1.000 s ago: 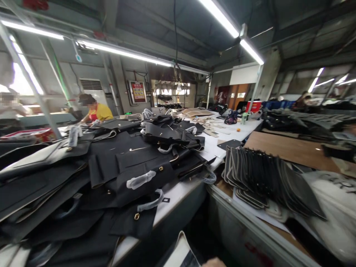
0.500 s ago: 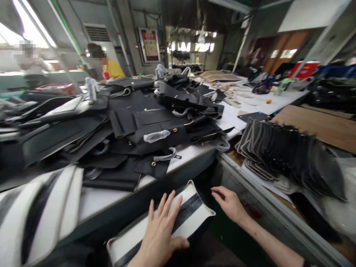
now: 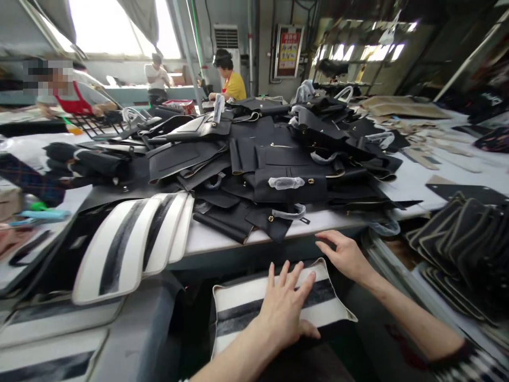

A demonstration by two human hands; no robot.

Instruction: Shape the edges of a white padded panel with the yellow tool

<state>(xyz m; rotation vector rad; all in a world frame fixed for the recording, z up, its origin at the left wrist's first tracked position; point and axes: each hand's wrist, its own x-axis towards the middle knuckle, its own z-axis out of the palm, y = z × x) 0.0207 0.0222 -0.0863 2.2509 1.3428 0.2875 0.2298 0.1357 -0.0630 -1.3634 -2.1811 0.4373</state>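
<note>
A white piece with dark stripes [image 3: 254,289], its edges bound and its corners pointed, lies low in front of me; it looks like a bag part. My left hand [image 3: 284,302] rests flat on its top, fingers spread. My right hand [image 3: 338,252] hovers just beyond its far right corner, with thumb and fingers bent but apart and nothing visible between them. Dark material shows under the striped piece, and its lower edge is hidden by my left forearm.
Ahead, a white table [image 3: 204,236] bears a heap of black bag pieces [image 3: 290,154] with wrapped handles. Curved striped panels [image 3: 123,244] overlap at left. Dark panels [image 3: 461,244] stand stacked at right. Several people work behind, one in a yellow top [image 3: 235,87].
The view has swung left, bringing more striped panels and people into sight. My left hand stays spread on the striped piece. My right hand's thumb and fingers have parted slightly.
</note>
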